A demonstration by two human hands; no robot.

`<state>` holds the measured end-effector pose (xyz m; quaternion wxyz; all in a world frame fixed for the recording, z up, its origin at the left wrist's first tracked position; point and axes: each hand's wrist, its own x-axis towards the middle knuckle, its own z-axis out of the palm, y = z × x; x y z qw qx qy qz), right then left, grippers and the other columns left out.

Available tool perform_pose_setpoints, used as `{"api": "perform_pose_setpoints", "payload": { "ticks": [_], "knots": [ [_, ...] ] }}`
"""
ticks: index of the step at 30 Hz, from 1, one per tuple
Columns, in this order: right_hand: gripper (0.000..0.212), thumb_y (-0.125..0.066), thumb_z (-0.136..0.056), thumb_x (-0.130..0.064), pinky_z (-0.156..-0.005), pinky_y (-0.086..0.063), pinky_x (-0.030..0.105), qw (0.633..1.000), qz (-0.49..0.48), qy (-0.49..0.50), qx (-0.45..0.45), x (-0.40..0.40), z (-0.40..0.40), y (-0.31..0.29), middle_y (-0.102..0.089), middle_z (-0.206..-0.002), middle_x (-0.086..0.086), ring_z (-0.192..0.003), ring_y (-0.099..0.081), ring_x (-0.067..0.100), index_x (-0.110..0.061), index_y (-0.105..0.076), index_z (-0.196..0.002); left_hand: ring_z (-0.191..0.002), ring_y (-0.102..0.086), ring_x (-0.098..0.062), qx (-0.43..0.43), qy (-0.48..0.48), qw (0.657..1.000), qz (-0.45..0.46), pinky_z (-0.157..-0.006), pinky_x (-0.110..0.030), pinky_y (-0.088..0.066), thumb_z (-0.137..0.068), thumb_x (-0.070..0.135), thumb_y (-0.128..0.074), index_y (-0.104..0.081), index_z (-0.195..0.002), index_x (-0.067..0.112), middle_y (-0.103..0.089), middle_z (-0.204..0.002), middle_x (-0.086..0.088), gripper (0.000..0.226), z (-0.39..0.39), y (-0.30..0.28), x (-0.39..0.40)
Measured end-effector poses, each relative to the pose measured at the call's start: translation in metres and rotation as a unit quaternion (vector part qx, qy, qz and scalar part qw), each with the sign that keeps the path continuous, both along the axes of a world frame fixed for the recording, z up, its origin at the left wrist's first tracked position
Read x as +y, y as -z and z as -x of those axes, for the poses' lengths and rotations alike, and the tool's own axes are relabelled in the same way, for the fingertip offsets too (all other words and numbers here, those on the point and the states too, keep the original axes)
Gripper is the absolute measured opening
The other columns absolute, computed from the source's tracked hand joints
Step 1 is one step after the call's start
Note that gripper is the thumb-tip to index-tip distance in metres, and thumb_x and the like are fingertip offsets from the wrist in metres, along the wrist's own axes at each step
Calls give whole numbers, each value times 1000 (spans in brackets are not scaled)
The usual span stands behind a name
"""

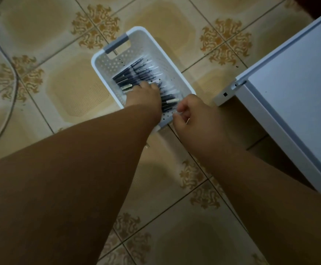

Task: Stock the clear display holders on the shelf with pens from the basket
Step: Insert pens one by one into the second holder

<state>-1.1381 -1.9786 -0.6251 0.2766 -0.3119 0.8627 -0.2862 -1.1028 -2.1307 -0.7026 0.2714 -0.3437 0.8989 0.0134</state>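
cable: grey cord [12, 104] trails over the tiled floor [75, 88] at far left, well apart from the work.
basket: white perforated basket [106, 77] sits on the floor, grey handle grip at its far end, near end under the hands.
pens: dark-barrelled pens [136, 73] lie roughly side by side in a row across the basket bottom, a few with pale ends showing.
left hand: left hand [146, 94] reaches down into the basket, fingers on the pens mid-row; fingertips hidden, so cannot tell if it grips any or only touches.
right hand: right hand [192, 111] hovers at the basket's near right corner, fingers curled loosely, thumb and forefinger close together; looks like it holds nothing, blur makes that unsure.
shelf unit: white unit [289, 88] stands just right of the basket; clear holders not in view.
step: picking pens from the basket, the pickup stage.
progress: cannot judge, holders unseen; plenty of pens left in the basket.
next move: gather a small bunch with tips aligned, close fingers round it, lift clear of the basket wall, turn right towards the shelf.
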Motion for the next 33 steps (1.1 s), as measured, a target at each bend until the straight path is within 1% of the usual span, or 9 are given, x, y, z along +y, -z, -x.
{"api": "perform_pose_setpoints", "payload": {
  "ticks": [8,12,15,17,19,21,23,28,33],
  "knots": [
    [5,-55,-95,-26,-62,-51,33,1000,15,24,11,-4,-11,1,-60,-73,-6,-67,-57,10,-21,-56,-95,-117,-53,-39,45,-20,996,-68,-83,-45,-47,-87,13,-68,-41,-134,6,-48,-132,-21,55,-5,-12,-9],
    [10,-54,-96,-29,-57,-46,31,998,25,49,1,-5,-23,2,-56,-71,-7,-65,-55,9,-21,-55,-92,-97,-61,-36,104,-46,989,-95,-70,-40,-44,-87,8,-65,-40,-132,5,-61,-112,-17,52,-7,-33,-13],
    [11,-53,-96,-29,-56,-43,29,998,26,60,-11,-7,-36,4,-54,-70,-9,-64,-53,7,-20,-55,-91,-81,-54,-27,152,-123,970,-143,-66,-38,-41,-90,11,-61,-41,-130,5,-55,-98,-12,45,-10,-54,-18],
    [11,-54,-95,-29,-57,-45,30,998,28,59,-17,-10,-43,5,-56,-73,-8,-66,-54,9,-19,-56,-91,-81,-58,-24,218,-209,928,-218,-66,-40,-49,-90,11,-61,-43,-122,8,-56,-98,-9,37,-13,-66,-18],
    [12,-55,-94,-29,-63,-49,33,999,21,30,-6,-15,-50,9,-63,-80,-5,-72,-59,15,-18,-61,-93,-78,-70,-23,317,-317,838,-311,-65,-37,-59,-91,7,-60,-45,-117,10,-60,-101,-14,30,-22,-78,-15],
    [18,-53,-95,-31,-66,-51,34,999,-15,-38,16,-18,-61,19,-66,-87,0,-77,-61,20,-18,-65,-95,-65,-72,-13,379,-382,768,-348,-56,-29,-60,-92,5,-58,-49,-118,9,-64,-102,-15,28,-37,-87,-14],
    [22,-49,-97,-33,-65,-46,31,988,-76,-133,31,-22,-80,37,-65,-92,3,-82,-62,23,-17,-63,-100,-64,-73,-13,417,-426,720,-355,-58,-33,-61,-91,4,-59,-53,-117,9,-64,-102,-14,27,-57,-90,-16],
    [37,-40,-100,-14,-79,-46,37,960,-186,-203,48,-44,-115,77,-55,-127,12,-108,-60,28,-9,-43,-137,-60,-71,-13,442,-495,658,-354,-58,-34,-60,-92,1,-60,-56,-106,7,-62,-90,-14,15,-107,-90,-17],
    [30,-38,-100,-11,-69,-45,35,956,-234,-162,74,-64,-112,94,-68,-111,10,-96,-68,27,-7,-48,-128,-59,-70,-13,413,-534,650,-349,-60,-37,-62,-93,0,-60,-54,-97,12,-62,-91,-16,14,-133,-81,3]
  ]
}}
